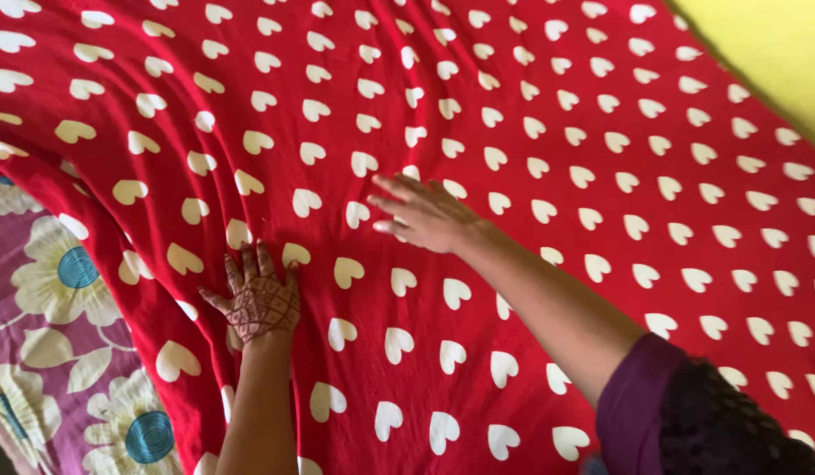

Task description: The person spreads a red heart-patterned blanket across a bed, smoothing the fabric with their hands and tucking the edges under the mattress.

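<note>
A red sheet (548, 114) printed with white hearts covers most of the view and lies in soft folds at the left. My left hand (258, 299), patterned with henna, rests flat on the sheet with fingers spread, near the lower middle. My right hand (425, 215) reaches further out, palm down and fingers apart, touching the sheet close to its centre. Neither hand holds anything. A purple sleeve covers my right upper arm at the lower right.
Under the red sheet at the lower left shows a purple cover (47, 334) with large cream and blue flowers. A yellow surface (777, 44) fills the top right corner beyond the sheet's edge.
</note>
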